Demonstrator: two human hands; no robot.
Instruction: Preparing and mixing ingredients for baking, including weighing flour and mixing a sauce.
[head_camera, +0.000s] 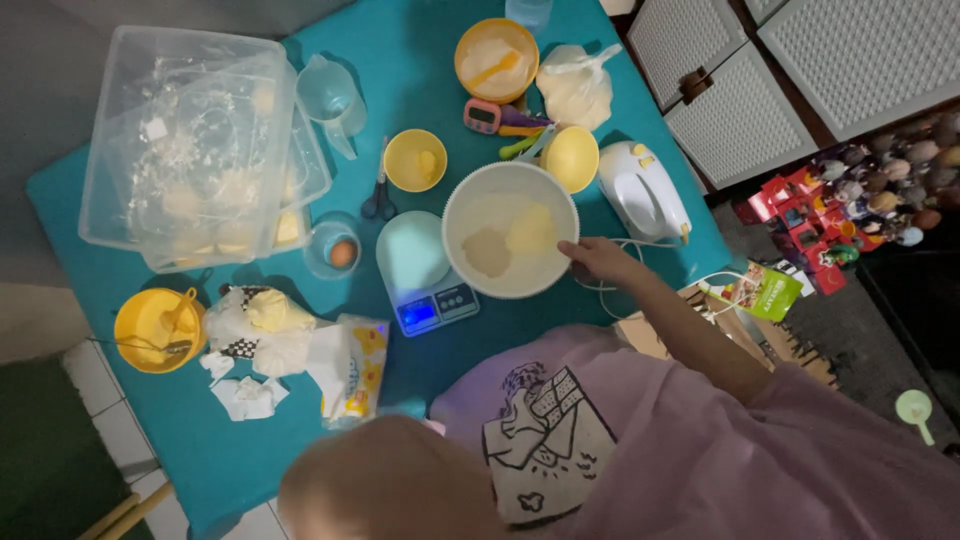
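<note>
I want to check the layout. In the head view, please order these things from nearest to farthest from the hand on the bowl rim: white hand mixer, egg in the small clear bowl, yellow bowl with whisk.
From the right hand:
1. White hand mixer, just beyond it, on the table's right side.
2. Egg, across the white bowl and scale, mid-left.
3. Yellow bowl with whisk, far left edge.

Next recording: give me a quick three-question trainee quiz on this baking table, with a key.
1. True or false: the right hand is at the rim of the white mixing bowl.
2. What lies in the small clear cup left of the digital scale? A) a spoon B) a brown egg C) scissors
3. Which appliance lies on the teal table just right of the bowl?

Key
1. True; the fingers rest at its right edge.
2. B, the brown egg.
3. The white hand mixer, lying on its side. The left hand is not in view.
</note>
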